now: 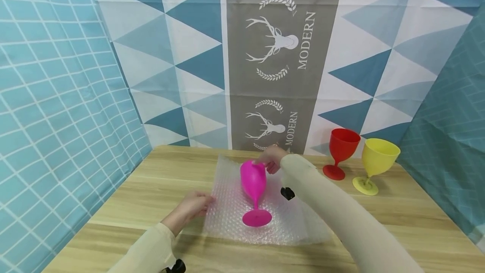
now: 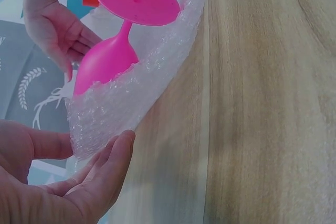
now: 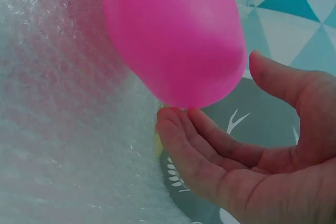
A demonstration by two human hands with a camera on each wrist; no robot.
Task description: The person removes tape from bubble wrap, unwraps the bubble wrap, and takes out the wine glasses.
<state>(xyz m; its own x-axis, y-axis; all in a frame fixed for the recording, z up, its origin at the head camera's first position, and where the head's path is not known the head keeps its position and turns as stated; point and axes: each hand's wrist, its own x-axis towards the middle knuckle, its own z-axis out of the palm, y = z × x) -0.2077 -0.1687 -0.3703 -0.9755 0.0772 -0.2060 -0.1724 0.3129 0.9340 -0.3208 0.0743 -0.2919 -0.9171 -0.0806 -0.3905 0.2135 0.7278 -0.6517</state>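
Note:
A pink plastic goblet (image 1: 254, 180) lies on its side on a sheet of bubble wrap (image 1: 227, 218), its round foot toward me. My left hand (image 1: 193, 205) pinches the left edge of the wrap; in the left wrist view, the sheet's corner sits between thumb and fingers of that hand (image 2: 68, 182). At the goblet's far end is my right hand (image 1: 274, 157). The right wrist view shows this hand (image 3: 252, 166) with loosely bent fingers, fingertips at the rim of the goblet (image 3: 178, 40) and thumb beside it. The goblet's opening is hidden.
A red goblet (image 1: 342, 146) and a yellow goblet (image 1: 379, 157) stand upright at the back right of the wooden table (image 1: 151, 180). Patterned cloth (image 1: 197, 54) hangs right behind the table, with blue checked cloth (image 1: 57, 96) along the left.

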